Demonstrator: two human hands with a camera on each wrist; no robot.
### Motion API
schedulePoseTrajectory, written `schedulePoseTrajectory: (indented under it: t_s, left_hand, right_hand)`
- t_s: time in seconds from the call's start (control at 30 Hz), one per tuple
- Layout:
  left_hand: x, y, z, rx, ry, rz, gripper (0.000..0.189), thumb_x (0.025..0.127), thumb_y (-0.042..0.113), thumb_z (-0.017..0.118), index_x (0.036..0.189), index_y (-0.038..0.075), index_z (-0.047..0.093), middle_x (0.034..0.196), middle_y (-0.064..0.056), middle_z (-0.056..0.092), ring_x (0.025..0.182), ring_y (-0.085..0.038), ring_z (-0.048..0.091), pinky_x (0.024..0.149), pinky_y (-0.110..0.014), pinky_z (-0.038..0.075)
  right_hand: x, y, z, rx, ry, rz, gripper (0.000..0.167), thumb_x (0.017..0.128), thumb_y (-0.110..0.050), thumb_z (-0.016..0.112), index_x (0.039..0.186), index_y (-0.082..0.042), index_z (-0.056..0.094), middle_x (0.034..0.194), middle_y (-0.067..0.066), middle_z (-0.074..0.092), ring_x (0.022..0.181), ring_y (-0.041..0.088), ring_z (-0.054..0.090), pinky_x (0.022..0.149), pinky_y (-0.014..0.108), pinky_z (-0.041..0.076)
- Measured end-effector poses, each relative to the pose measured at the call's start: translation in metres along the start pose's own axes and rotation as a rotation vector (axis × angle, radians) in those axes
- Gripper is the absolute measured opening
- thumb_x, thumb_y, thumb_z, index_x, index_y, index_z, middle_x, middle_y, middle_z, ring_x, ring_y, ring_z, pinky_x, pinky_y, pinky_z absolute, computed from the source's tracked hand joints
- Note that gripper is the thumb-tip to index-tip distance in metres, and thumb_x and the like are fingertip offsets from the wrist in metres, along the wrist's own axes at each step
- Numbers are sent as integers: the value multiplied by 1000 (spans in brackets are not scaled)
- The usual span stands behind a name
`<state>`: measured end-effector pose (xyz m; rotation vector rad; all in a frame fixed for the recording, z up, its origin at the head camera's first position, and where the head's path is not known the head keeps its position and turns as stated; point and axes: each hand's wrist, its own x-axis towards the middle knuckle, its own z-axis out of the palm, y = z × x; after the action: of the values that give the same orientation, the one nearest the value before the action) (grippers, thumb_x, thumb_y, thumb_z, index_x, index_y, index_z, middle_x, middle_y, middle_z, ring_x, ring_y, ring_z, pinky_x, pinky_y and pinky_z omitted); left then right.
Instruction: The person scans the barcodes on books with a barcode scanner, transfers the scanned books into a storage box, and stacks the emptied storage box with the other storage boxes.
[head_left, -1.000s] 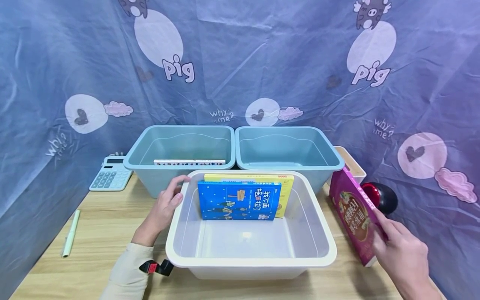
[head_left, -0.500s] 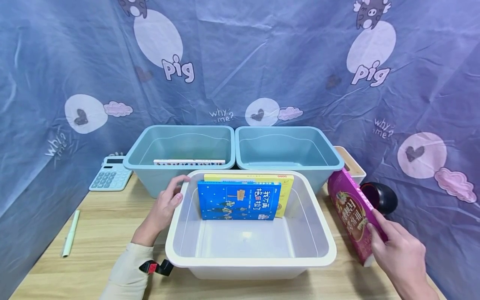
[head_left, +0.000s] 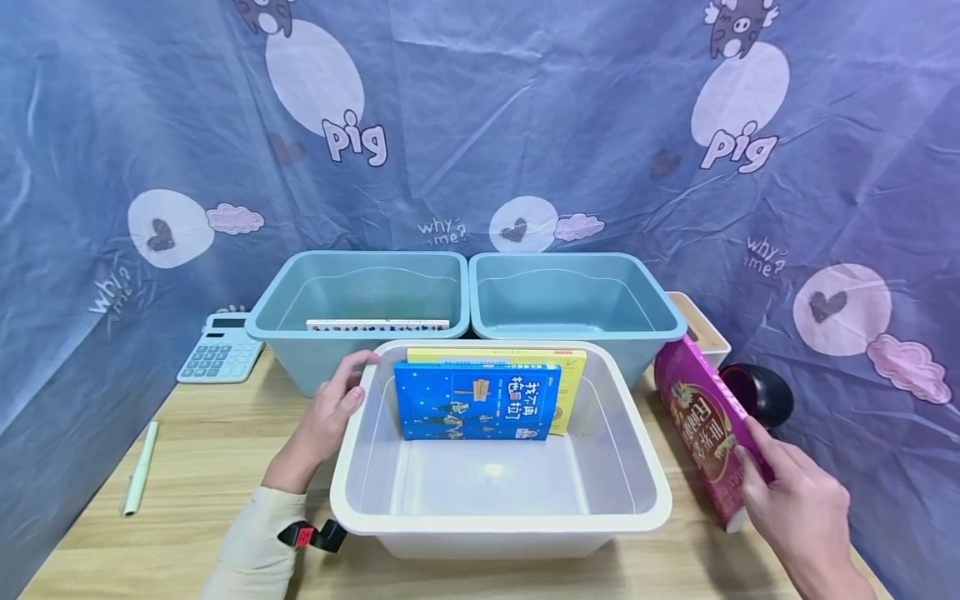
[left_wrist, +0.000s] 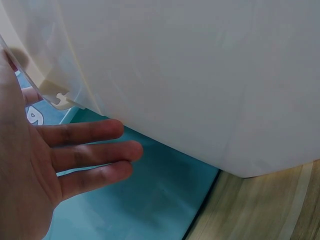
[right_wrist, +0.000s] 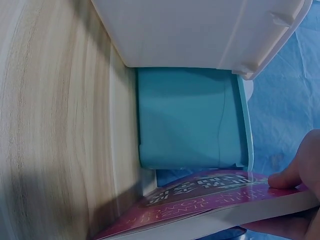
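Seen from the middle of the head view, "pig" is printed twice on the cloth [head_left: 442, 108], between ten and eleven o'clock and again at two. "Why me?" is repeated there three times: at nine, at eleven and close to three. On the blue book [head_left: 468, 412], at six o'clock, 我不再拖拉了 can be read (in white characters). On the purple book [head_left: 693, 429], at four, 民间 and 世界 can be made out; the other characters are tilted or too small. Red marks on the yellow book [head_left: 567, 379], also at four, are too small to be read.
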<state>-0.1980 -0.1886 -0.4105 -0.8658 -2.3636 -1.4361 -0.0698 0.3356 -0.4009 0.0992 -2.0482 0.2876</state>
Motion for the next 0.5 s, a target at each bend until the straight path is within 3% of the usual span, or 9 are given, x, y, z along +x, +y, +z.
schedulePoseTrajectory:
  t_s: [0.13,0.3,0.5]
  left_hand:
    - [-1,-1,0,4,-6,-16,39,103,17,40,141,9,38,120,-33,65,91,-45,72,60,-34,62]
    - [-1,0,0,1,-12,-22,39,103,16,40,141,10,38,121,-33,65,92,-45,72,60,-34,62]
    - [0,-1,0,5,0,8,38,103,17,40,140,8,40,117,-33,67,89,-43,73,60,-33,62]
  right_hand:
    - [-1,1,3,-23,42,-11,56,99,-44,45,109,3,74,85,24,72,70,39,62,62,46,42]
    - [2,0,-5,-116,-9,-36,50,97,-35,43,114,3,71,87,28,69,68,49,64,53,69,44]
    - [3,2,-7,-130,-23,-35,44,88,-22,47,117,1,69,90,27,69,69,49,64,53,69,43]
